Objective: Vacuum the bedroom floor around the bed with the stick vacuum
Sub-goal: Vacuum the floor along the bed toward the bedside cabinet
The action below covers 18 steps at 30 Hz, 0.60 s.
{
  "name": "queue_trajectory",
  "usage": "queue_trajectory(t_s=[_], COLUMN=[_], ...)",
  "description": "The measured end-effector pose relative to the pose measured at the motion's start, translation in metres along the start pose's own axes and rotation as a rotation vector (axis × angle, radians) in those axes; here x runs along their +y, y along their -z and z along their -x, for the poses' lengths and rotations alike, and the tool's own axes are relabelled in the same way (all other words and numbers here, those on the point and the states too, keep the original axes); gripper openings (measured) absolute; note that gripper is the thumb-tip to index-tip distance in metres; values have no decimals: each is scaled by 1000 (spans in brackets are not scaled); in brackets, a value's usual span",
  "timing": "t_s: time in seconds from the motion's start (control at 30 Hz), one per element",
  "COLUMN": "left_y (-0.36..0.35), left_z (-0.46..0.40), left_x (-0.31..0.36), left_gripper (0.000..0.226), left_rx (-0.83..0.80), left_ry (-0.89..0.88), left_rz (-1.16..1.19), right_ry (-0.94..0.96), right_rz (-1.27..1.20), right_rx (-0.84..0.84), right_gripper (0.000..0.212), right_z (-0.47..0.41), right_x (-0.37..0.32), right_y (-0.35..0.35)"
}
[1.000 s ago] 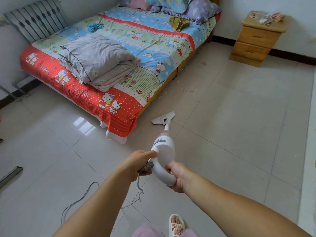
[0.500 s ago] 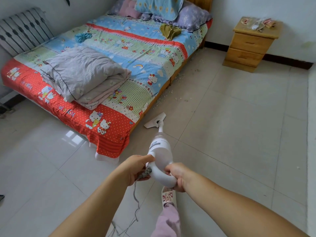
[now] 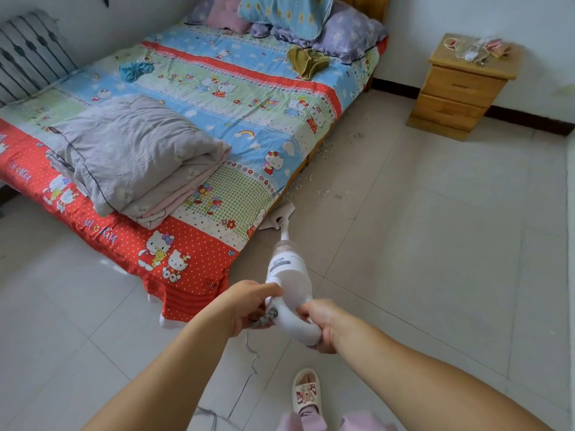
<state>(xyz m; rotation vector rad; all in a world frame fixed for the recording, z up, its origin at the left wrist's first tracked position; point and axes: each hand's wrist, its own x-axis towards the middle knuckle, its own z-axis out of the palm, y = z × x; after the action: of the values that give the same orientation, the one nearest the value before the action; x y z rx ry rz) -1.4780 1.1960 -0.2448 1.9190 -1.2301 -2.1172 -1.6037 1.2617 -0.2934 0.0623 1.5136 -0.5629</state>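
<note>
Both hands [image 3: 249, 309] gripping stick vacuum [image 3: 289, 275] handle; body label unreadable, nozzle by bed [image 3: 199, 119].

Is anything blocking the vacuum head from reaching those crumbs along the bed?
Nothing visible. The vacuum head sits at the bed edge, with bare tile between it and the crumbs farther along.

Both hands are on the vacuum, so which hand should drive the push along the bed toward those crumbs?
Probably the right hand: it wraps the stick vacuum handle loop in line with the crumbs. The left hand steadies the body and cord.
</note>
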Motion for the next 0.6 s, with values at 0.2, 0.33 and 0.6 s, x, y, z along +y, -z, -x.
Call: queue_trajectory(t_s=[0.2, 0.33, 0.6], left_y=[-5, -12, -46], left_z=[-15, -22, -38], left_x=[17, 26, 50], left_gripper=[16, 17, 20], left_rx=[8, 32, 76], left_ry=[-3, 3, 46], left_rz=[48, 79, 137], right_ry=[-6, 8, 13], right_rz=[21, 32, 66], right_rx=[20, 22, 44], right_gripper=[19, 20, 19], right_z=[-10, -14, -23], right_x=[-25, -39, -71], right_y=[8, 16, 53])
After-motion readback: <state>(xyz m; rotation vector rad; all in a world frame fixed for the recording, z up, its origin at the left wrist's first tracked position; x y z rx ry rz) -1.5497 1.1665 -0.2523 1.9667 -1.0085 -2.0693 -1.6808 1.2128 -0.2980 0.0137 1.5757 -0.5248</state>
